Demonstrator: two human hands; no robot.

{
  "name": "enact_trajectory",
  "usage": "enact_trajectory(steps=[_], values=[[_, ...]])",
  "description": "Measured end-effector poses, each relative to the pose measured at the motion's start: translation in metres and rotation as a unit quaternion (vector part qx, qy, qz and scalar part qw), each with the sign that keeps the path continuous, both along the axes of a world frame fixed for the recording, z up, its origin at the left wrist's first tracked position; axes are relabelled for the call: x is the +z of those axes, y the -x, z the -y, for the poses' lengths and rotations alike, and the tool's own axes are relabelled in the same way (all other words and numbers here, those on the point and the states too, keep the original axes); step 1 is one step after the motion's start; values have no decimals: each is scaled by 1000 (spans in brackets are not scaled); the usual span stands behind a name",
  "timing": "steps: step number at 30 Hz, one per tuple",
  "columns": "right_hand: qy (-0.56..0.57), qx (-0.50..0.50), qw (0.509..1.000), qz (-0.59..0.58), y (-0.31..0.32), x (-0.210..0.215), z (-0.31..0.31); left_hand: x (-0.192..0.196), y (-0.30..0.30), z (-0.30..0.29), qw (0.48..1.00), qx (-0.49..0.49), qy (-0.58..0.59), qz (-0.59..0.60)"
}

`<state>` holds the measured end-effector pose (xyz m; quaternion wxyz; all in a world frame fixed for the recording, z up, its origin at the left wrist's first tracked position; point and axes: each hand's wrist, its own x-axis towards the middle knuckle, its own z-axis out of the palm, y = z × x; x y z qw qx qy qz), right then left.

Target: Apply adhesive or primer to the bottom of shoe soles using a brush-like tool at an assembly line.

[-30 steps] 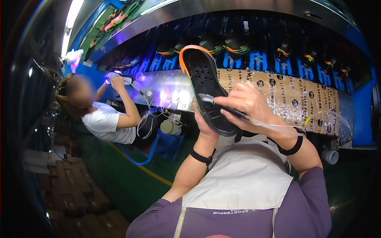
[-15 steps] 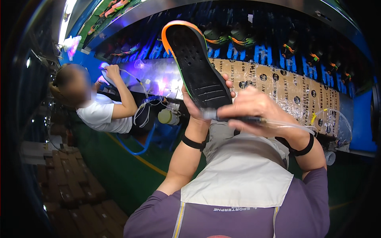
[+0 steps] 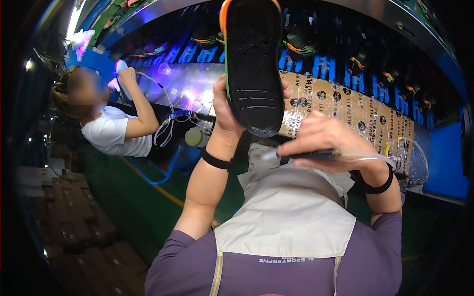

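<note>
A black shoe sole point(image 3: 255, 64) with an orange and green rim stands upright before me. Its wider surface faces me, with small round dents and three ridges near the lower end. My left hand point(image 3: 225, 106) is closed around it from behind, fingertips showing at the right edge. Below and to the right, my right hand point(image 3: 332, 137) grips a dark-handled brush point(image 3: 316, 155) fed by a clear tube. The brush's pale, blurred tip points left, beneath the sole's lower end and apart from it.
Beyond my hands runs a bench covered with printed brown cardboard point(image 3: 340, 106). Blue racks point(image 3: 323, 69) holding shoe parts line its back. A co-worker in a white shirt point(image 3: 116, 129) sits at the left, near a pale green container point(image 3: 194, 137). Stacked cartons point(image 3: 79, 209) stand lower left.
The sole has risen, turned more upright and come closer to view. The brush tip, earlier at the sole's lower end, is now apart from it and slightly lower.
</note>
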<state>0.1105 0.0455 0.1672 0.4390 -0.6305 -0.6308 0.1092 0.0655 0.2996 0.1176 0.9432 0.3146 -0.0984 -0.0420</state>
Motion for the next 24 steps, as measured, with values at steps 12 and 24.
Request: enact_trajectory(steps=[12, 24], values=[[18, -49, 990, 127, -6, 2, 2, 20, -24, -9, 988, -9, -141, -66], [41, -31, 997, 50, -8, -1, 7, 8, -24, -12, 980, -39, -145, -132]])
